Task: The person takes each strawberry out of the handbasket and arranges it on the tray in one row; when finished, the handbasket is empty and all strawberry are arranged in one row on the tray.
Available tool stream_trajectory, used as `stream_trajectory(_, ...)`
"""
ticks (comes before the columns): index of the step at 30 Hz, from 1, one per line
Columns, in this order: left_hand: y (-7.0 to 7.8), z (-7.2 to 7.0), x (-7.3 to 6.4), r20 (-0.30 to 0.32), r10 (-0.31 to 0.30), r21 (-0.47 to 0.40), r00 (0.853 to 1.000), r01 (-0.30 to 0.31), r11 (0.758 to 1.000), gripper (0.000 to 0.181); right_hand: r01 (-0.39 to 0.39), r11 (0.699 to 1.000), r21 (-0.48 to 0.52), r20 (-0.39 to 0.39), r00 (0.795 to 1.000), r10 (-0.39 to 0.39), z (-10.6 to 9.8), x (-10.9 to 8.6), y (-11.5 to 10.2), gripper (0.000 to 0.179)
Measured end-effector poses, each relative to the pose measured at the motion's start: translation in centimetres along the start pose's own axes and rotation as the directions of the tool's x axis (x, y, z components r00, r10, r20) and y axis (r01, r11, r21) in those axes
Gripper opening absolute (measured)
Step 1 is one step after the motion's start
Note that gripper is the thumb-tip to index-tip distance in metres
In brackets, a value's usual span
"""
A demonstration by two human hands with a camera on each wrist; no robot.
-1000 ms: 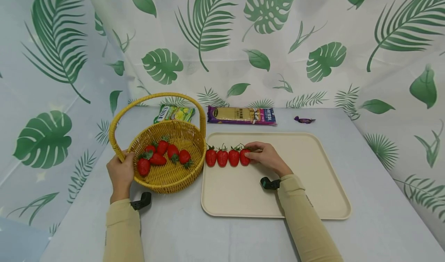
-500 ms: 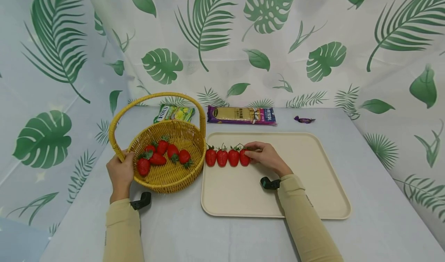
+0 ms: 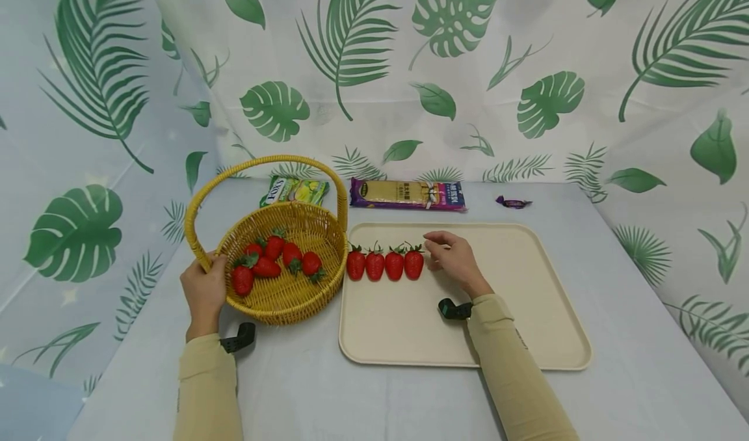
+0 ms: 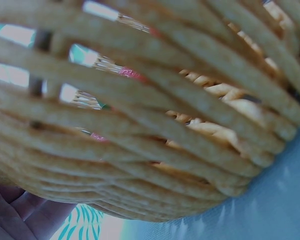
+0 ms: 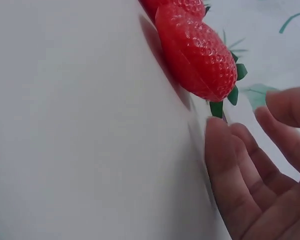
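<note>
My left hand [image 3: 203, 290] grips the left side of a yellow wicker basket [image 3: 285, 313], near the base of its arched handle. Inside lie several red strawberries [image 3: 266, 268] with green leaves. On the beige tray [image 3: 404, 337], several strawberries [image 3: 394, 266] stand side by side in a row, leaves toward the back. Just right of the last strawberry [image 5: 200, 55] is my right hand [image 3: 456, 262], its fingers apart from the fruit and holding nothing. The left wrist view is mostly filled by the basket's woven wall [image 4: 140, 110], with part of the left hand [image 4: 20, 215] at the lower left.
Behind the basket lies a green candy bag [image 3: 295, 191]. A long purple and gold packet [image 3: 406, 194] lies behind the tray, and a small purple wrapped candy [image 3: 513, 202] sits to its right. Leaf-print cloth hangs at the back and sides.
My right hand has let go of the rightmost strawberry and drawn slightly to the right, its fingers now spread from it. The strawberry stays in the row. My left hand holds its place.
</note>
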State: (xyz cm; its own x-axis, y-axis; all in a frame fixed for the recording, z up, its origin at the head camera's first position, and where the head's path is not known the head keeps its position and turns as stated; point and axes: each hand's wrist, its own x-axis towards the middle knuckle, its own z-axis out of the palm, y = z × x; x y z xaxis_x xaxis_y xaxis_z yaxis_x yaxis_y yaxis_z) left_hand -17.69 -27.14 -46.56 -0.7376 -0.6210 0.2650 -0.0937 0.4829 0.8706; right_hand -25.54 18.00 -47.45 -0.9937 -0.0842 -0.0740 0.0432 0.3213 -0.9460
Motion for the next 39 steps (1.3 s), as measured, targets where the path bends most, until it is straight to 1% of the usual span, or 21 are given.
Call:
stream_trajectory(2,0.1,0.0,0.0,0.001,-0.007,-0.007,1.000,0.007,1.000,0.026,0.011,1.000,-0.016,-0.034,0.999,-0.011,-0.1,0.0,-0.2,0.033)
stream_trajectory(3,0.1,0.1,-0.1,0.002,-0.011,-0.009,1.000,0.011,1.000,0.026,0.030,0.999,-0.021,-0.053,0.998,-0.031,-0.1,0.3,0.0,0.033)
stream_trajectory(6,0.3,0.1,-0.1,0.004,-0.022,-0.017,1.000,0.022,1.000,0.026,0.086,0.996,-0.007,-0.080,0.993,-0.086,0.1,0.3,-0.8,0.034)
stream_trajectory(9,0.3,0.1,-0.2,0.003,-0.031,-0.013,1.000,0.031,0.999,0.026,0.145,0.989,0.020,-0.085,0.986,-0.143,0.6,0.1,-1.7,0.034)
stream_trajectory(14,0.2,0.0,-0.3,-0.010,-0.024,0.005,1.000,0.024,1.000,0.025,0.196,0.978,0.073,-0.060,0.980,-0.192,1.7,-0.9,-3.6,0.031)
stream_trajectory(19,0.2,0.0,-0.3,-0.016,-0.003,0.010,1.000,0.003,1.000,0.025,0.214,0.966,0.144,-0.001,0.976,-0.216,3.2,-1.9,-5.4,0.028)
stream_trajectory(21,0.2,0.0,-0.2,-0.023,0.001,0.014,1.000,-0.001,1.000,0.025,0.216,0.962,0.168,0.037,0.974,-0.225,4.1,-2.2,-6.0,0.027)
stream_trajectory(24,0.3,-0.1,-0.1,-0.029,0.005,0.016,1.000,-0.004,1.000,0.025,0.215,0.956,0.199,0.109,0.965,-0.240,5.6,-2.6,-6.9,0.027)
stream_trajectory(27,0.3,-0.2,-0.1,-0.036,0.004,0.016,0.999,-0.003,1.000,0.024,0.213,0.955,0.209,0.175,0.952,-0.250,7.4,-2.8,-7.8,0.028)
stream_trajectory(30,0.2,-0.2,0.0,-0.039,0.005,0.021,0.999,-0.004,1.000,0.024,0.220,0.954,0.202,0.224,0.938,-0.264,9.2,-2.8,-8.7,0.027)
stream_trajectory(36,0.1,-0.1,0.0,-0.033,0.009,0.025,0.999,-0.008,1.000,0.024,0.264,0.945,0.192,0.295,0.903,-0.312,12.3,-2.2,-9.8,0.028)
stream_trajectory(39,0.2,0.0,-0.1,-0.029,0.007,0.024,1.000,-0.006,1.000,0.024,0.263,0.947,0.186,0.326,0.892,-0.312,13.5,-1.8,-10.2,0.028)
